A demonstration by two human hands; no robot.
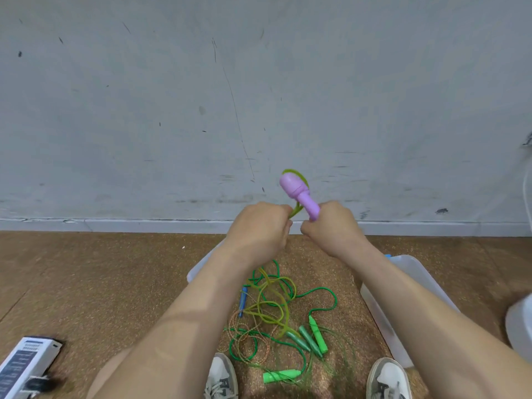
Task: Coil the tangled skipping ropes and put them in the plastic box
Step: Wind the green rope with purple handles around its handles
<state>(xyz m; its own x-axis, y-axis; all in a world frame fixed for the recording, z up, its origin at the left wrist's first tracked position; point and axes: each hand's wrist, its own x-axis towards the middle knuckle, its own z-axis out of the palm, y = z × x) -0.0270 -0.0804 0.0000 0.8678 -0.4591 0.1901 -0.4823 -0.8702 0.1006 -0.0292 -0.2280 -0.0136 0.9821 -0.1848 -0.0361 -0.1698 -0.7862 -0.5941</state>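
Fingers of R hand [334, 226] are curled round the purple handle [299, 194], which is held tilted, head up. Fingers of L hand [262, 226] are pinched on the yellow-green rope [296, 210], which is looped behind the handle. Hands are held just apart, above the floor. Further rope is seen hanging into the tangle [273, 321] w/ green ropes, near, betw. the shoes. Plastic box [417, 280] is seen at right. Step judged: coiling 1st rope. Next: slack to be drawn free & wound w/o snagging the others.
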